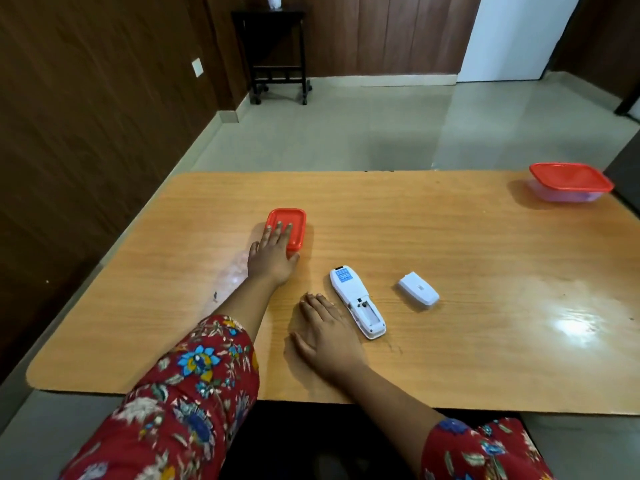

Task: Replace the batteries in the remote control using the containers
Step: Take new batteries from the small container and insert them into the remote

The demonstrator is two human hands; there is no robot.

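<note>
A white remote control (356, 301) lies face down near the table's middle, its battery compartment uncovered and looking empty. Its white battery cover (418, 290) lies apart to the right. A small container with a red lid (292, 223) stands to the left, and my left hand (273, 254) lies flat on that lid, fingers on top, thumb at the near edge. My right hand (327, 332) rests palm down on the table, just left of the remote, holding nothing. No batteries are visible.
A second, larger clear container with a red lid (571, 181) stands at the far right corner of the wooden table (485, 358). Beyond the table are a tiled floor and a dark side table (277, 53) against the wall.
</note>
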